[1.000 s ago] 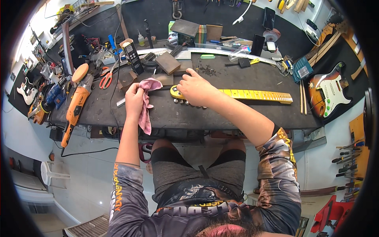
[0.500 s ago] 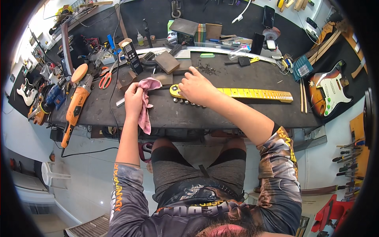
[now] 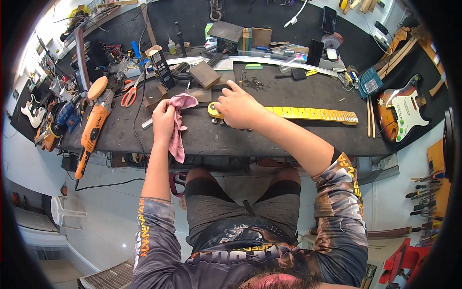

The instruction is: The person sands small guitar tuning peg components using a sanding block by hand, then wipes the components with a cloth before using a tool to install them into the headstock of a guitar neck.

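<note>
No shift since before: left hand (image 3: 164, 118) gripping pink rag (image 3: 179, 126), right hand (image 3: 239, 108) clasping yellow guitar neck (image 3: 308, 114).

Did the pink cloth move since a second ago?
No. The pink cloth sits in the left hand at the same spot, just left of the yellow guitar neck and below the red scissors, as before.
</note>
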`<state>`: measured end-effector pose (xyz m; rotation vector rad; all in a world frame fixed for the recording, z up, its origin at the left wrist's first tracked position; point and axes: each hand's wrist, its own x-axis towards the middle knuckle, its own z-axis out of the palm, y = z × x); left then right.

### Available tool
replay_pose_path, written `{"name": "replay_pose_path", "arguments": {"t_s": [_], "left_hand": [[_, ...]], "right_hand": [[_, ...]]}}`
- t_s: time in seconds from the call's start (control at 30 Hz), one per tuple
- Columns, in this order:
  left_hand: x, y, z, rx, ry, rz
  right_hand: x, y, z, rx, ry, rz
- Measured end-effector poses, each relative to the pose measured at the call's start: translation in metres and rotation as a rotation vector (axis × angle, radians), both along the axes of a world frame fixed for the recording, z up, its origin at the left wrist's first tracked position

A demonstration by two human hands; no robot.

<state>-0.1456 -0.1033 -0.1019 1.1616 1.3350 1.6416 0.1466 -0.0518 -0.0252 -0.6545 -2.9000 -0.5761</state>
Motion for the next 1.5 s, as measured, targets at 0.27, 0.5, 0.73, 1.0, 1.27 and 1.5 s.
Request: {"name": "replay_pose_path", "arguments": {"t_s": [0.27,0.5,0.73,1.0,1.27,1.5], "left_hand": [[0.003,0.0,0.002,-0.021,-0.006,0.005],[0.005,-0.001,0.003,-0.025,-0.011,0.004],[0.007,-0.001,0.004,-0.037,0.004,-0.004],[0.002,-0.001,0.002,-0.015,-0.001,-0.009],[0.003,0.0,0.002,-0.026,-0.028,-0.018],[0.006,0.002,0.002,0.0,0.002,-0.015]], "right_hand": [[0.001,0.006,-0.001,-0.045,0.027,0.045],[0.006,0.011,-0.008,-0.003,0.078,0.059],[0.002,0.016,-0.009,-0.086,-0.012,-0.031],[0.022,0.004,0.005,-0.118,0.006,-0.072],[0.021,0.001,0.005,-0.03,-0.069,-0.05],[0.023,0.008,-0.014,0.026,-0.083,-0.091]]}}
